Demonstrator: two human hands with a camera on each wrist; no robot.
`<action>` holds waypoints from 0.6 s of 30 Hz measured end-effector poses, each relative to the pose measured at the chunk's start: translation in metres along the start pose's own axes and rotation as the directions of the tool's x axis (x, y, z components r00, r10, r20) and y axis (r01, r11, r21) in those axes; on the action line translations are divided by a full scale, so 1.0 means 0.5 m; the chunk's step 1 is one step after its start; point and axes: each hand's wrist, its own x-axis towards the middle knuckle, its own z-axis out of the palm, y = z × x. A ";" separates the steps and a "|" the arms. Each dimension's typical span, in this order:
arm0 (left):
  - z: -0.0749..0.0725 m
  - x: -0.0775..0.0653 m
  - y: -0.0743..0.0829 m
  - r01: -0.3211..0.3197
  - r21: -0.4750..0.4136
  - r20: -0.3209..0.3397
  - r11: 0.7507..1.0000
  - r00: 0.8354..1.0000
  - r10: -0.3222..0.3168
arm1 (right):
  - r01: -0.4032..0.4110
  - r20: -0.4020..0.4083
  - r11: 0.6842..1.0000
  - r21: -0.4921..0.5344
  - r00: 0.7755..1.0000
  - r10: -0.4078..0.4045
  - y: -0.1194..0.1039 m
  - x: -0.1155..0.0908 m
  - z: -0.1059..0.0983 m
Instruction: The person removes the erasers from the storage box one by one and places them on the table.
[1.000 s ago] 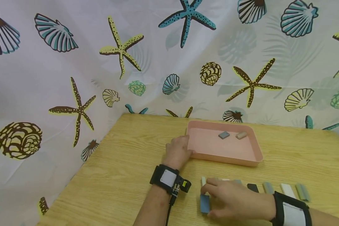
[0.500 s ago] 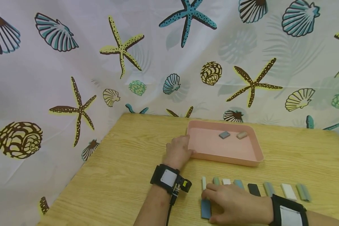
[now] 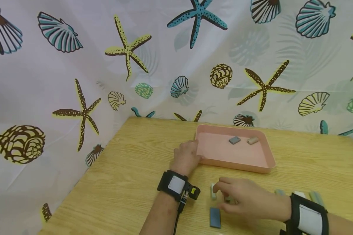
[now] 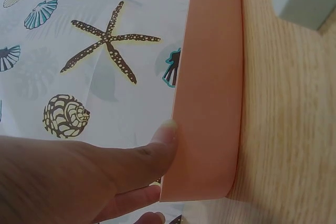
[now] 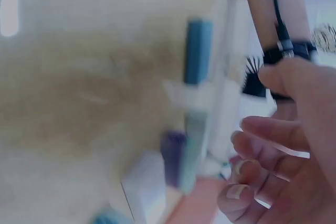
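My left hand (image 3: 184,158) holds the near left corner of a shallow pink tray (image 3: 238,166). In the left wrist view, its thumb (image 4: 167,137) presses the tray's long side wall while the fingers are partly hidden behind the end. A flat blue block (image 3: 215,217) lies on the table, apart from my right hand (image 3: 253,199). That hand hovers with loosely bent fingers over the row of small blocks, holding nothing. Near its index finger stands a narrow pale green block (image 3: 213,192); another green block (image 3: 227,198) shows under the fingers. Several blocks are hidden beneath the hand.
Inside the tray lie a grey block (image 3: 234,140) and a beige block (image 3: 252,140). Right of my right hand, a white block (image 3: 300,194) and a ridged green block (image 3: 316,197) continue the row. A patterned cloth (image 3: 164,65) hangs behind the wooden table (image 3: 135,156).
My right hand has set the blue block down slightly nearer to me, let it go, and moved away from it over the row. The left hand stays on the tray.
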 end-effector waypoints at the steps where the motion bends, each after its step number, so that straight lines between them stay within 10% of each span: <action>1: 0.000 0.000 0.000 0.000 -0.001 0.000 1.000 1.000 0.000 | 0.006 -0.051 0.999 -0.036 0.999 -0.007 0.006 0.002 -0.006; 8: -0.001 0.000 0.001 0.000 -0.004 -0.007 1.000 1.000 0.000 | -0.025 -0.326 0.971 -0.239 0.944 -0.056 0.080 0.017 -0.030; 18: 0.001 -0.001 -0.001 -0.005 0.002 -0.022 1.000 1.000 0.005 | -0.134 -0.444 0.926 -0.354 0.895 -0.040 0.187 0.020 -0.041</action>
